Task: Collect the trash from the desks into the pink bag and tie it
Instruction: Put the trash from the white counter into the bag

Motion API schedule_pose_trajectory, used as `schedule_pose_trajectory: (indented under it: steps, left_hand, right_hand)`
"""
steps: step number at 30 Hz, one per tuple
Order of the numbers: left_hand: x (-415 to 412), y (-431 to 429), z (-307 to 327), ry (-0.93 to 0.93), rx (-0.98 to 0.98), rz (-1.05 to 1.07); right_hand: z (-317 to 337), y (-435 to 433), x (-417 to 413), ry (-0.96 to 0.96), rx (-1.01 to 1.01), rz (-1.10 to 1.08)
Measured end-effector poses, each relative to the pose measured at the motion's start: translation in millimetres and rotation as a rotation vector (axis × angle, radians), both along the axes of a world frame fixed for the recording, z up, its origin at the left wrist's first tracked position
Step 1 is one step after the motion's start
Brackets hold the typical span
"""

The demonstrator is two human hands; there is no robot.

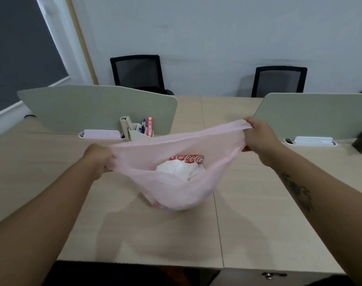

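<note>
At the far left a dark window blind (17, 54) slants beside a white frame, and below it a pale green rounded divider panel (97, 108) stands on the light wood-grain desk (258, 219). Against that panel sit a flat white tray (101, 134) and a cream pen holder (137, 131) with a few pens upright in it. The left hand (101, 159) is closed in a fist around one bunched end of the pink bag (176, 188), thin and translucent, its film stretched smooth between the two grips and sagging to a rounded pouch that hangs at or just above the desk; contact cannot be told. Through the open mouth show a red Coca-Cola can (187, 158) lying on its side and crumpled white paper (180, 170) just in front of it. The right hand (258, 135) is clenched on the bag's other gathered end, held higher than the left. A seam runs down the desk under the bag, bare surface lies on both sides, and the near edge is straight. Beyond stand two black mesh chairs (137, 73), a second green panel (320, 116) and another white tray (312, 140).
</note>
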State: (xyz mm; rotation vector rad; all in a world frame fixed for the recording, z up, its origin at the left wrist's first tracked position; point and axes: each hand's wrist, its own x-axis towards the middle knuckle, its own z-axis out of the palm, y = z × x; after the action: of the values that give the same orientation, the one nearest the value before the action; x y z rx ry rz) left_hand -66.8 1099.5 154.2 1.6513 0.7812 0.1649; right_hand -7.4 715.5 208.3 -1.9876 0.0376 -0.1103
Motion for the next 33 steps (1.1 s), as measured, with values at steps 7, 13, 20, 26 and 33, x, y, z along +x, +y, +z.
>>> schedule_pose_trajectory:
  steps: [7,13,20,26,33]
  left_hand:
    - [-3,-17,110,-0.504,-0.231,0.411]
    - [-117,52,241,-0.579,0.156,0.585]
    - [-366,124,325,-0.513,0.564,0.87]
    - [-625,150,332,-0.335,0.776,1.222]
    - [-906,155,314,-0.124,0.827,1.447]
  right_hand:
    - [67,37,36,-0.155,0.24,0.107]
    - [153,144,28,-0.282,0.394,0.336]
    - [226,315,-104,-0.306,0.521,0.735]
    - [243,463,-308,-0.228,0.666,1.092]
    - [194,616,-593,0.093,0.697,1.368]
